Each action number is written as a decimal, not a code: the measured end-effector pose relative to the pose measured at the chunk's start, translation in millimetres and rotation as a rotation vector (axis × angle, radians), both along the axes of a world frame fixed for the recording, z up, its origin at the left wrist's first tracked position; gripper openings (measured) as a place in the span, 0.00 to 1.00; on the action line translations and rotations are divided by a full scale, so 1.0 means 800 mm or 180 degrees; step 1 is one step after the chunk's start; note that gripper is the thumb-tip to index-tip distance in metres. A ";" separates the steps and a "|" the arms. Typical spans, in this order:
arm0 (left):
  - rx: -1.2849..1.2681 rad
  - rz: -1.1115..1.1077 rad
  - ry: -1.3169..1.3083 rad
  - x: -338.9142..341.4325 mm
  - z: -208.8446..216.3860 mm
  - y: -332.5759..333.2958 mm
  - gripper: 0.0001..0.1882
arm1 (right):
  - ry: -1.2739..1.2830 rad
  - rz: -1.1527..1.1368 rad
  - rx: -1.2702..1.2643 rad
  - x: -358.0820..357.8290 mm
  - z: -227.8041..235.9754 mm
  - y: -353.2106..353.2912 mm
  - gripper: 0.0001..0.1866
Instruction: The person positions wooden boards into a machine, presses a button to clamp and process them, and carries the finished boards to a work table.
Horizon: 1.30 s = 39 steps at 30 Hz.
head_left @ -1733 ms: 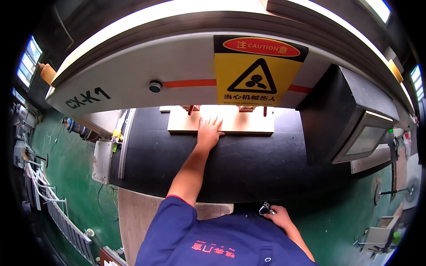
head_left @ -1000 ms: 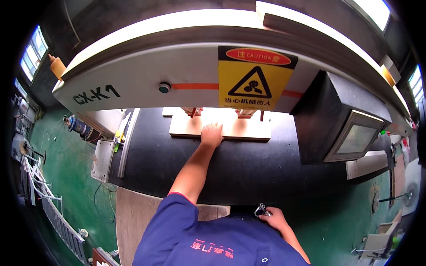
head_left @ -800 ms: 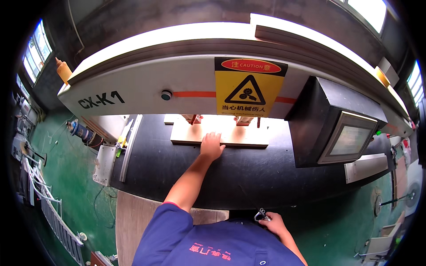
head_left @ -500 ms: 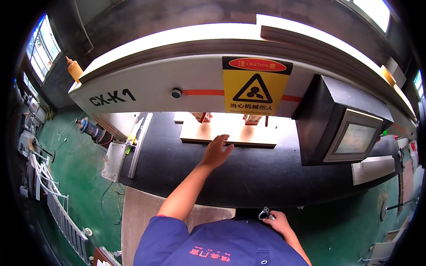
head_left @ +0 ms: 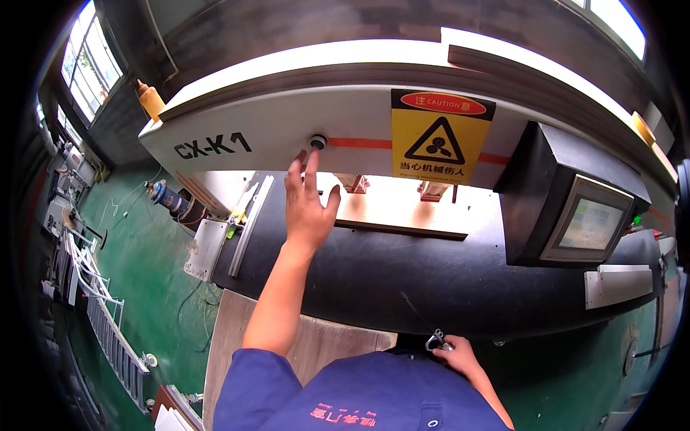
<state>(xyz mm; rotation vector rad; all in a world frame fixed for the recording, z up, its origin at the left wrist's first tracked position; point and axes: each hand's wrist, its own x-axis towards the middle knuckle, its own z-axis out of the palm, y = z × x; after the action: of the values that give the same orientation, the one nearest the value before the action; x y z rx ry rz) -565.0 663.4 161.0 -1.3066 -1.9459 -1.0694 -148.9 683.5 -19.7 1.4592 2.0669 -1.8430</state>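
- Well, the left hand is up left of the middle of the frame, one fingertip right at the round button on the grey machine.
- Its grip is loose, with the fingers spread.
- The right hand, low in the frame, has its grip closed around a silver tool.
- A pale board lies mid-frame on the black bench.

Board on table, left of screen
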 end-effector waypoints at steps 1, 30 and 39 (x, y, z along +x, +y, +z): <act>-0.0014 0.0009 -0.0005 -0.001 0.000 -0.001 0.37 | -0.0005 0.0009 -0.0014 -0.001 0.003 -0.002 0.10; -0.0041 -0.0357 -0.0452 0.002 -0.027 0.012 0.35 | 0.0188 -0.0361 -0.0126 0.022 -0.018 -0.009 0.11; -0.1505 -0.0070 -0.1800 0.031 -0.163 -0.103 0.35 | 0.0222 -0.0614 -0.0073 0.035 -0.022 -0.005 0.11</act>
<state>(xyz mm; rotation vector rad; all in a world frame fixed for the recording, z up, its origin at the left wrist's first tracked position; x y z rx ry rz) -540.5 581.0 30.9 -1.3580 -2.7413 -1.1149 -120.6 679.4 -37.4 1.6653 1.9896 -2.0050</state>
